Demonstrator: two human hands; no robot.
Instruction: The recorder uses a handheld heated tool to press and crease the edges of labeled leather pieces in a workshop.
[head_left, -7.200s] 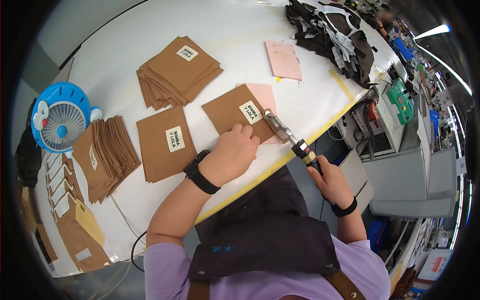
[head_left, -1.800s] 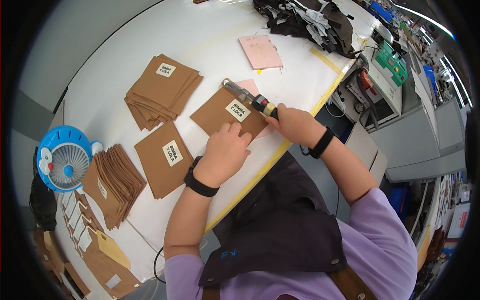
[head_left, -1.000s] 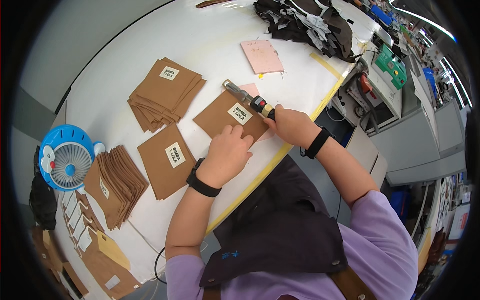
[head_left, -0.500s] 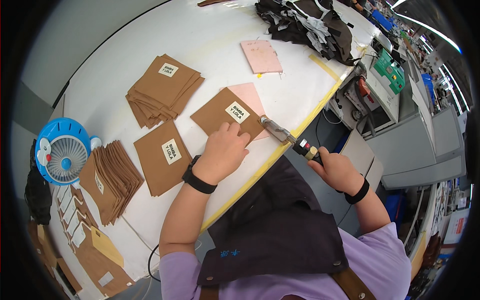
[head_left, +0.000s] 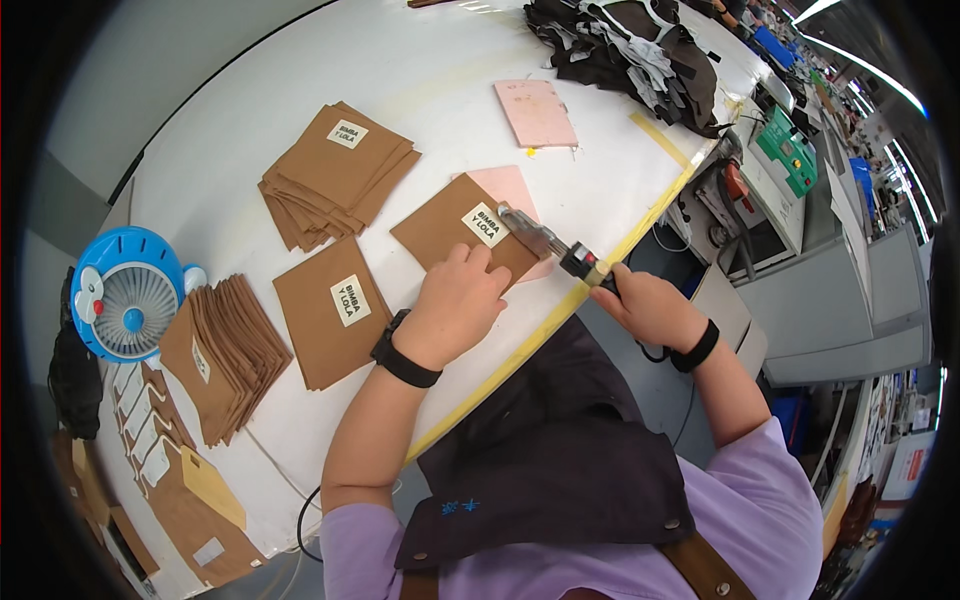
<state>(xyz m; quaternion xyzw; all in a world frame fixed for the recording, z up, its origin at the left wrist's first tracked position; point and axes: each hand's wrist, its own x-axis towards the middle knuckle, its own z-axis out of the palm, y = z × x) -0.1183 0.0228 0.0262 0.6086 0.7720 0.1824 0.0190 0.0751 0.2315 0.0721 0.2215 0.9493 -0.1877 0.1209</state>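
My left hand (head_left: 458, 308) rests palm-down with its fingers apart on the lower part of a flat brown fabric piece (head_left: 440, 220), which bears a pale printed label (head_left: 484, 223). A pink pad (head_left: 508, 185) peeks out from beneath that piece. Closed around the black handle of a hand tool with a long metal nozzle (head_left: 540, 236) is my right hand (head_left: 650, 308). The nozzle tip is over the right side of the brown piece, close to the label; whether it touches the fabric, I cannot tell.
Labelled brown pieces lie left of the work: a fanned stack (head_left: 335, 185), a flat one (head_left: 325, 325) and an upright bundle (head_left: 225, 360). A blue fan (head_left: 128, 295) stands at far left. Another pink pad (head_left: 535, 112) and dark fabric heap (head_left: 650, 50) are farther back. Yellow tape marks the table edge (head_left: 500, 370).
My right hand has moved the tool left and up, so its nozzle reaches farther over the brown piece, near the label. My left hand stays on the piece; the view has shifted slightly.
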